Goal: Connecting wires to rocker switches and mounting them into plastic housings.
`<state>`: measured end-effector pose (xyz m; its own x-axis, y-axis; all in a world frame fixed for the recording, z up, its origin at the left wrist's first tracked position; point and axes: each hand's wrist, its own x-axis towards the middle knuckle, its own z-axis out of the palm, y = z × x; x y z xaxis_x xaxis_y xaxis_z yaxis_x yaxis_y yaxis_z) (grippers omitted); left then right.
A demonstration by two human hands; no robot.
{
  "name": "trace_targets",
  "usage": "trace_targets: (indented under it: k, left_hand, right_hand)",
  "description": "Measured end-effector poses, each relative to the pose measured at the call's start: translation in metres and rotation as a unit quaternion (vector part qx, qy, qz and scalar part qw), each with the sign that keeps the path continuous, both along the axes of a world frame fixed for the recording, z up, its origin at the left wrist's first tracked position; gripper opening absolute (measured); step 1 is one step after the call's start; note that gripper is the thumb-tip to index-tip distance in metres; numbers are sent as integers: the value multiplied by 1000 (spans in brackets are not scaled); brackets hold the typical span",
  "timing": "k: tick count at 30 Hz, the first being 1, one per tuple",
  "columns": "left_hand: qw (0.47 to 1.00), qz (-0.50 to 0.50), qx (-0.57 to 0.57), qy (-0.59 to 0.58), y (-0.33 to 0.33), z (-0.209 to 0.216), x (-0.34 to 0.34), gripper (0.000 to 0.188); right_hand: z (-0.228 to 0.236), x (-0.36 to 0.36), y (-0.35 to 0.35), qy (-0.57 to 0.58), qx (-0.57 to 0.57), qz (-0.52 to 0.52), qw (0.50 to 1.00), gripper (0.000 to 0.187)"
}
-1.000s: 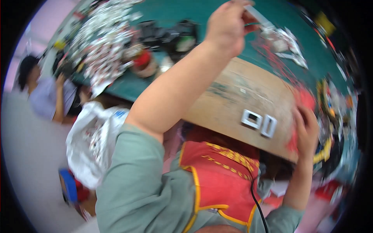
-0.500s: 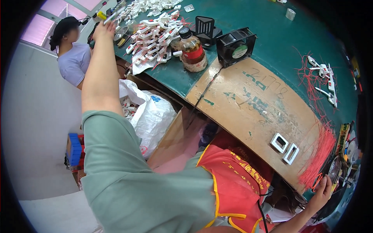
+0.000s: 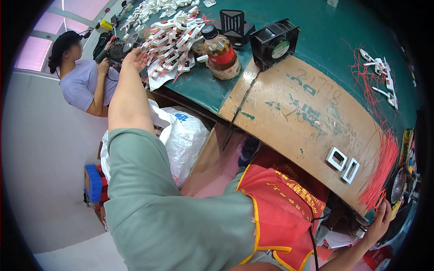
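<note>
Reaching out to the far left, my left hand point(image 3: 137, 58) is at the near-left edge of a heap of white plastic parts point(image 3: 174, 45) with red pieces and red wires. Its fingers are partly stretched and apart, and I see nothing held in them. At the lower right, my right hand point(image 3: 382, 221) has its fingers raised and apart. It is just below an orange loop-shaped piece point(image 3: 380, 198) and the lower end of a bundle of red wires point(image 3: 382, 167). No held thing shows in it.
A bottle point(image 3: 221, 54) and a black fan point(image 3: 275, 43) stand past the brown board point(image 3: 289, 108). Two white frames point(image 3: 337, 159) lie on that board. Wired white parts point(image 3: 384, 77) lie at right. A white sack point(image 3: 181, 144) sits below the table edge. A person point(image 3: 86, 77) is at left.
My left hand has come back from the far left to the heap's edge; the pale long thing at its fingers is no longer seen there. The view has shifted slightly. My right hand stays near the wires.
</note>
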<state>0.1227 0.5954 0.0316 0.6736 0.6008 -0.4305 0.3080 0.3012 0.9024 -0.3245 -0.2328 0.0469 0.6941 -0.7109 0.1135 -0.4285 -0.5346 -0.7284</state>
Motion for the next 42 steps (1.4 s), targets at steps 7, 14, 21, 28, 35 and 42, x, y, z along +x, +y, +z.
trace_targets:
  k: [7, 14, 21, 28, 35, 42]
  left_hand:
    - [991, 58, 37, -113, 34, 2, 15, 14]
    - [964, -9, 226, -141, 49, 92, -6, 14]
    - [910, -92, 399, 62, 39, 164, -19, 14]
    - [820, -217, 500, 171, 11, 150, 5, 11]
    - [796, -226, 525, 199, -10, 106, 46, 9]
    - [563, -304, 683, 353, -29, 114, 81, 22]
  right_hand:
    - [-8, -5, -5, -18, 26, 8, 999, 31]
    - [-9, -4, -1, -12, 34, 12, 999, 32]
    - [-12, -12, -16, -37, 22, -24, 999, 32]
    - [-8, -5, -10, -15, 0, -3, 1000, 33]
    - [4, -13, -2, -8, -30, -16, 999, 33]
    - [1, 0, -1, 5, -4, -17, 1000, 34]
